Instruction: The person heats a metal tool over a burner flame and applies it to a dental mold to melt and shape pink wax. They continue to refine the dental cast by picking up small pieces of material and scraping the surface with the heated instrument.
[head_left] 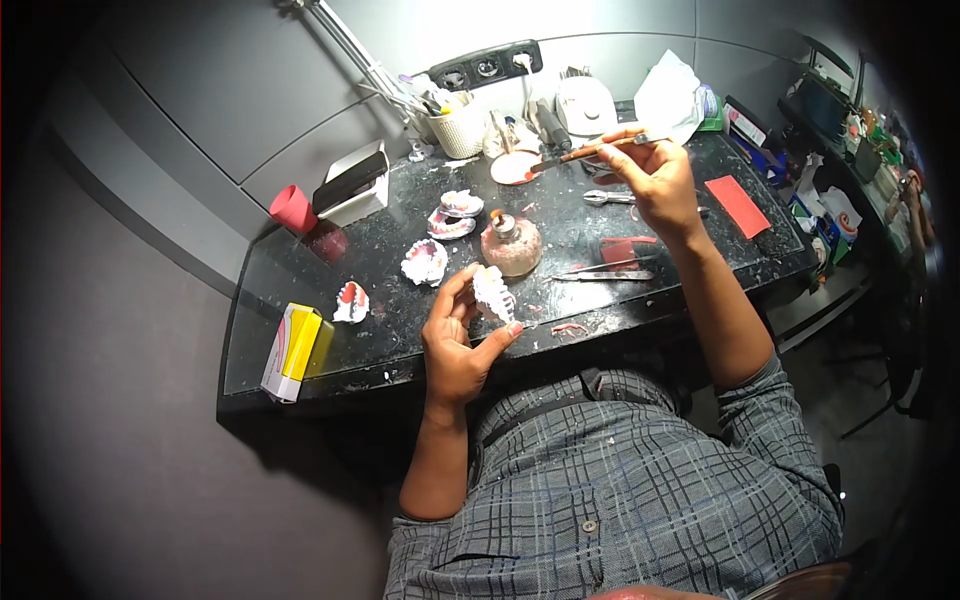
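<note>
My left hand [452, 350] grips a white plaster dental cast [492, 296] between thumb and fingers, near the front edge of the bench. Raised over the back right of the bench, my right hand [655, 185] is closed around the handle of a wax knife [590, 152]. The knife's blade points left, its tip at or just above a round dish [510, 172] with red wax on it; contact is hard to tell. A glass spirit burner [512, 252] stands just beyond the held cast, orange at its wick.
Several other dental casts [425, 262] lie left of the burner. A metal instrument [625, 275] and red wax pieces [628, 250] are on the right, with a red wax sheet [738, 206] farther out. A pink cup [292, 208] and yellow-white box [292, 350] stand left.
</note>
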